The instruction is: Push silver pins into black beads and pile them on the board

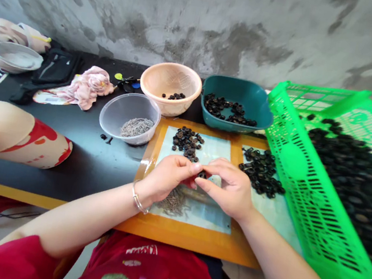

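Note:
Over the mat, my left hand and my right hand meet fingertip to fingertip. Both are closed in a pinch on a small round black part; the fingers cover much of it. Just beyond them is a heap of small black ring-like parts. Under my left hand lies a pile of thin metal pins, partly hidden by it. More black parts are heaped to the right of my right hand. A clear plastic bowl at the left holds small metal pieces.
A peach basket and a teal basin, both with black parts, stand at the back. A green crate full of black parts fills the right. Leftward are a large cup-shaped container and pink cloth. Orange tape edges the mat.

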`<state>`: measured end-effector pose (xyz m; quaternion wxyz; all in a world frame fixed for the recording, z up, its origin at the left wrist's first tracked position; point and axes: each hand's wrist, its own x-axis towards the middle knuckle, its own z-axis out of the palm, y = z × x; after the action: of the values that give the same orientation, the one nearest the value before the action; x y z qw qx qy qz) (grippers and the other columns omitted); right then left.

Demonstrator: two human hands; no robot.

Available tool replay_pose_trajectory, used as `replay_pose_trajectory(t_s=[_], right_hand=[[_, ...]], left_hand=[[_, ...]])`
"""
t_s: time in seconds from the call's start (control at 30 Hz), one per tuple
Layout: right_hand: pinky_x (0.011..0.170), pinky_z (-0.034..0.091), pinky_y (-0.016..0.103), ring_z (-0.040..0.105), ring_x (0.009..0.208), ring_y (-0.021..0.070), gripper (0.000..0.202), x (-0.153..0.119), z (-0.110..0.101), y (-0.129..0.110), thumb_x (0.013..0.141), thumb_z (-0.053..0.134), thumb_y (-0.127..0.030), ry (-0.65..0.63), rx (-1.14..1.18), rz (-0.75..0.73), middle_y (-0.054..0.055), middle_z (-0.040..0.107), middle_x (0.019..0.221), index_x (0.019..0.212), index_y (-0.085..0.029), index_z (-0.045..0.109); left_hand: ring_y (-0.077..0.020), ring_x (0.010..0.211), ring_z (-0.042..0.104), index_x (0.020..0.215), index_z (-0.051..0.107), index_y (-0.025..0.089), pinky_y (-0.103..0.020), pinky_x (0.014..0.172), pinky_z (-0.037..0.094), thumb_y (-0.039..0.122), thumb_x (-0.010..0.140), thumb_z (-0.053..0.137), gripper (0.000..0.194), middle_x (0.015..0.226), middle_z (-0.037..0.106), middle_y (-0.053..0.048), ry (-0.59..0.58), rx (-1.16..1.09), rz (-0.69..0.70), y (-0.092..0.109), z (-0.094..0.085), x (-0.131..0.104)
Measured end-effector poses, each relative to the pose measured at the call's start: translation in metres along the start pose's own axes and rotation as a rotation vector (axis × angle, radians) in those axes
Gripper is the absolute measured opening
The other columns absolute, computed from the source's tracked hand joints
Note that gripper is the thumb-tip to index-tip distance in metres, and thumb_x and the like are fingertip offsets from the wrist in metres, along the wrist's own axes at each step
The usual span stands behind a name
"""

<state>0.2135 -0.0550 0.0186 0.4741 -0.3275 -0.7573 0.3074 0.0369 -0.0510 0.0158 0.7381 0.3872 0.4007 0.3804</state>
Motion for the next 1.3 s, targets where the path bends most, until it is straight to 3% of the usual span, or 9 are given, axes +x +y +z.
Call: replay_pose_trajectory(t_s=[0.1, 0.17, 0.3, 0.73, 0.97, 1.1, 1.17, 1.27, 1.3], right_hand=[[0.070, 0.048, 0.034, 0.060, 0.073, 0.0166, 0.016, -0.001, -0.003, 0.002, 0.081, 0.076, -0.017, 0.030, 0.020, 0.050, 0.002, 0.068, 0.078, 0.096, -0.023, 0.075], [0.069, 0.048, 0.033, 0.060, 0.072, 0.0167, 0.015, 0.000, -0.005, 0.003, 0.081, 0.075, -0.017, 0.039, 0.039, 0.057, 0.002, 0.068, 0.078, 0.095, -0.024, 0.076], [0.070, 0.048, 0.034, 0.061, 0.074, 0.0178, 0.013, 0.001, -0.005, 0.002, 0.080, 0.077, -0.018, 0.043, 0.053, 0.048, 0.003, 0.068, 0.077, 0.092, -0.023, 0.076], [0.069, 0.048, 0.034, 0.059, 0.071, 0.0174, 0.012, -0.002, 0.000, -0.004, 0.081, 0.075, -0.014, 0.037, -0.012, -0.070, 0.002, 0.065, 0.072, 0.090, -0.021, 0.073], [0.070, 0.049, 0.033, 0.060, 0.073, 0.0170, 0.011, -0.003, 0.005, -0.002, 0.086, 0.070, -0.018, 0.076, -0.075, -0.069, 0.002, 0.066, 0.077, 0.096, -0.022, 0.071], [0.076, 0.050, 0.033, 0.062, 0.082, 0.0177, 0.018, 0.000, 0.005, 0.003, 0.089, 0.068, -0.025, 0.047, -0.070, 0.024, 0.002, 0.067, 0.089, 0.107, -0.026, 0.071], [0.078, 0.050, 0.033, 0.062, 0.085, 0.0180, 0.021, 0.003, -0.007, 0.005, 0.089, 0.069, -0.028, 0.115, -0.023, 0.091, 0.002, 0.067, 0.094, 0.109, -0.029, 0.071], [0.070, 0.048, 0.033, 0.062, 0.079, 0.0173, 0.022, 0.009, -0.050, 0.010, 0.093, 0.061, -0.044, 0.474, 0.176, 0.113, 0.004, 0.067, 0.097, 0.106, -0.029, 0.071], [0.065, 0.046, 0.033, 0.061, 0.077, 0.0170, 0.033, 0.011, -0.067, 0.012, 0.096, 0.050, -0.052, 0.600, 0.259, 0.093, 0.006, 0.067, 0.101, 0.105, -0.028, 0.071]], left_hand=[[-0.0108, 0.058, 0.059, 0.071, 0.067, 0.012, -0.024, 0.060, 0.048, 0.060, 0.074, 0.072, 0.048, 0.061, 0.064, -0.002, 0.027, 0.097, 0.125, 0.003, 0.000, -0.001], [-0.0121, 0.065, 0.062, 0.088, 0.069, 0.013, -0.025, 0.066, 0.052, 0.052, 0.070, 0.079, 0.045, 0.071, 0.067, -0.002, 0.008, 0.118, 0.215, 0.005, 0.000, -0.003], [-0.0173, 0.083, 0.068, 0.119, 0.063, 0.016, -0.031, 0.077, 0.056, 0.032, 0.061, 0.089, 0.066, 0.093, 0.071, -0.006, -0.102, 0.153, 0.294, 0.005, 0.002, -0.006], [-0.0201, 0.083, 0.072, 0.098, 0.074, 0.016, -0.032, 0.078, 0.059, 0.033, 0.064, 0.087, 0.041, 0.091, 0.077, -0.007, -0.094, 0.144, 0.333, -0.001, 0.007, -0.011], [-0.0188, 0.083, 0.069, 0.103, 0.072, 0.014, -0.030, 0.077, 0.058, 0.030, 0.068, 0.085, 0.041, 0.093, 0.075, -0.009, -0.079, 0.254, 0.380, 0.004, 0.004, -0.010], [-0.0196, 0.097, 0.067, 0.119, 0.064, 0.015, -0.035, 0.091, 0.054, 0.024, 0.072, 0.082, 0.052, 0.104, 0.072, -0.010, -0.068, 0.363, 0.473, 0.007, -0.004, -0.004], [-0.0203, 0.105, 0.065, 0.128, 0.058, 0.017, -0.038, 0.101, 0.049, 0.022, 0.075, 0.079, 0.057, 0.108, 0.070, -0.010, -0.015, 0.457, 0.546, 0.011, -0.011, 0.000], [-0.0191, 0.101, 0.065, 0.124, 0.059, 0.016, -0.038, 0.097, 0.051, 0.021, 0.081, 0.071, 0.044, 0.108, 0.069, -0.010, 0.150, 0.661, 0.603, 0.019, -0.023, 0.008], [-0.0182, 0.095, 0.066, 0.121, 0.061, 0.015, -0.037, 0.093, 0.053, 0.020, 0.082, 0.068, 0.039, 0.106, 0.069, -0.010, 0.198, 0.739, 0.600, 0.022, -0.027, 0.010]])
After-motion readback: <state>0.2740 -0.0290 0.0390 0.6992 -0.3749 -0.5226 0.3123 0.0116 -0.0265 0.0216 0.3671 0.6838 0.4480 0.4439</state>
